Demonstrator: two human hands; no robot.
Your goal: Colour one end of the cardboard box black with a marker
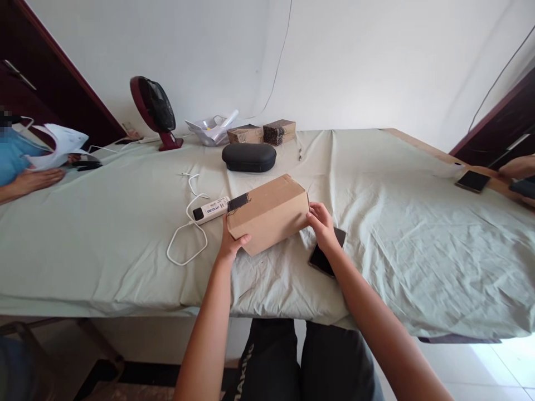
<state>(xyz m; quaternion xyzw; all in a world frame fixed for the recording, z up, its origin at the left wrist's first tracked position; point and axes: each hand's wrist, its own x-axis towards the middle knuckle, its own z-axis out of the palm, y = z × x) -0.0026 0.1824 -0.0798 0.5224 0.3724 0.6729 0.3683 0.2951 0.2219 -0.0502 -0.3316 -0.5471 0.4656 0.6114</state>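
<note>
Gripping a cardboard box (271, 214) at both ends over a cloth-covered table (401, 245)

Clasping the left end with the left hand (232, 241), thumb on the near face, other fingers mostly hidden. Holding the right end with the right hand (322, 225), thumb and fingers against the edge. Box at the middle of the table, toward the near side, tilted, with black tape (238, 203) at the left end of its top; impossible to tell whether resting or lifted.

Just left of the box, a white printed block (214, 209) with a black end, beside a looping white cable (182, 264). Beneath the right wrist, partly covered, a dark phone (321, 263). Behind the box, a rounded black case (249, 158), with a small pen-like item (300, 155) off to its right. Farther back, near the wall (343, 67), two smaller cardboard boxes (281, 132), a clear plastic container (209, 132) and a dark red fan (155, 108). At the far left, a person in blue (16, 159) with white papers (61, 146). At the far right, part of another person's hand (519, 166) near a second phone (472, 181).
</note>
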